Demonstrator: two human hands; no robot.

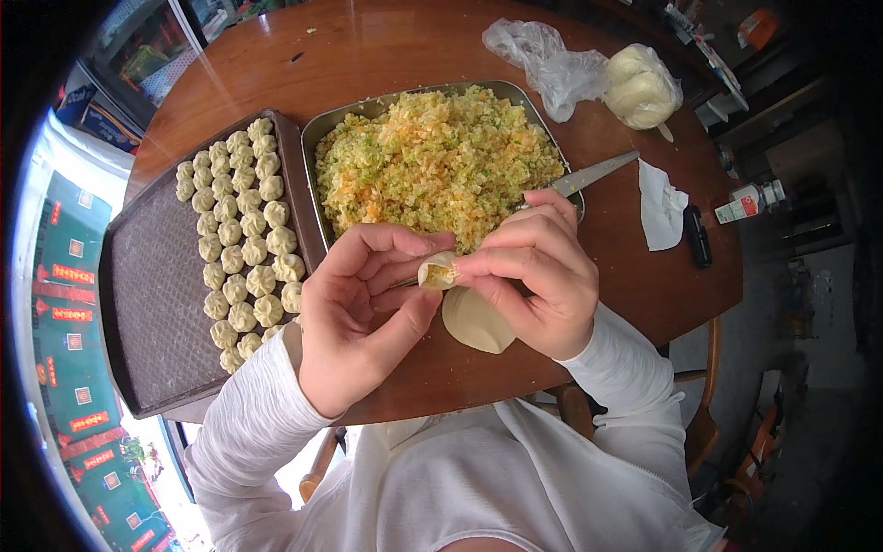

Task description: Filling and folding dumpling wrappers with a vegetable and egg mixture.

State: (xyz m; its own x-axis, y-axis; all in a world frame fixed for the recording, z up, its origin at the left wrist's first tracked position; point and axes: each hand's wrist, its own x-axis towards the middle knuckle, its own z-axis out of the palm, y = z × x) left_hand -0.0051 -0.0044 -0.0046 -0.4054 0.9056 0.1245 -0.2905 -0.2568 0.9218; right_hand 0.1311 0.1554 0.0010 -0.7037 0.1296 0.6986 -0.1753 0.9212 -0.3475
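Between my hands, just in front of the filling tray, is a small dough bun (pixel 439 271), partly gathered, with yellowish filling showing in its opening. My left hand (pixel 363 308) cups it, thumb and fingertips against its side. The thumb and forefinger of my right hand (pixel 543 276) pinch its rim. A flat metal blade (pixel 598 173) juts out beyond my right hand, over the tray's right edge; whether that hand also grips its handle is hidden. Below the bun lie round, flat dough wrappers (pixel 478 324) on the table. A metal tray (pixel 310 138) heaped with chopped yellow-green filling (pixel 437 152) stands right behind my hands.
To the left, a dark textured baking tray (pixel 152 294) carries rows of pleated buns (pixel 253 224). Across the wooden table (pixel 368 46) at far right are a clear plastic bag (pixel 543 60), a wrapped dough lump (pixel 641 87), a white tissue (pixel 660 207) and a black object (pixel 697 236).
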